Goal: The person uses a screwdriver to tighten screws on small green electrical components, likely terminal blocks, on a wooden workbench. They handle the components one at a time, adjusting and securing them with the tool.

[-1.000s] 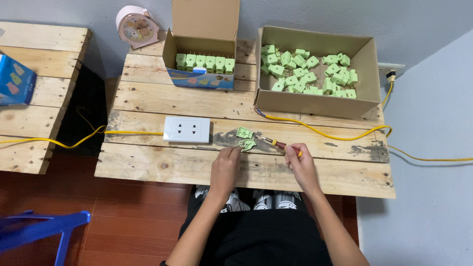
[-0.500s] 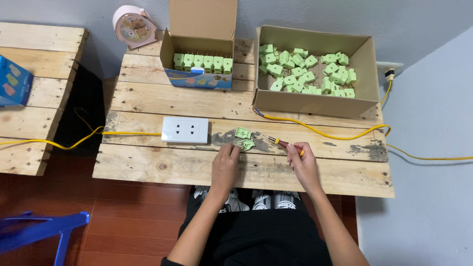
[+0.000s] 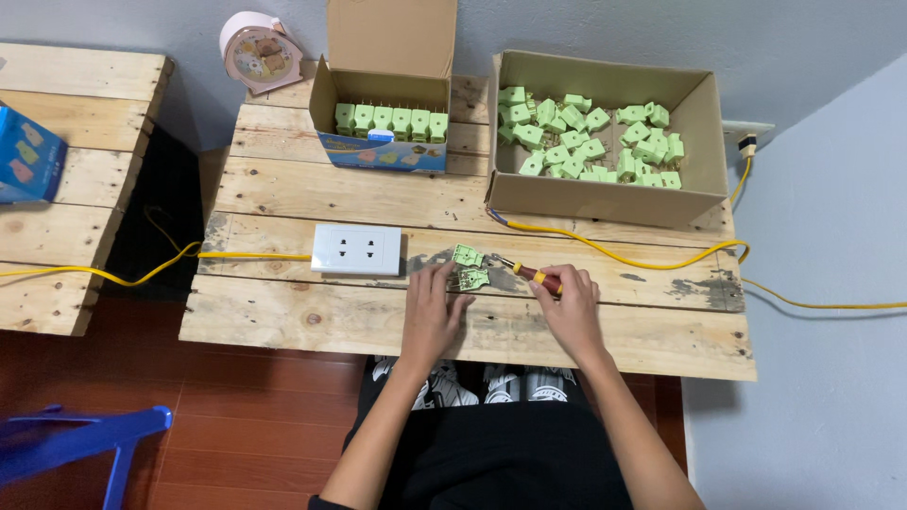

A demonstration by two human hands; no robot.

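On the pallet table (image 3: 312, 321), a white socket plate (image 3: 356, 249) on a yellow cable (image 3: 142, 274) lies at nine o'clock from the left hand (image 3: 431, 312). That hand rests flat, clenching nothing, fingertips touching a pale green plug piece (image 3: 472, 279); another (image 3: 467, 255) lies just above. At three o'clock the right hand (image 3: 570, 307) grasps a red-and-yellow screwdriver (image 3: 529, 274). Two boxes (image 3: 605, 194) of green plugs stand at twelve. Both hands have barely shifted since earlier

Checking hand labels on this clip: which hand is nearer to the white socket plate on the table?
Left. The left hand lies just right of the white socket plate, close to its lower right corner. The right hand, gripping a screwdriver, sits farther right, beyond the small green parts.
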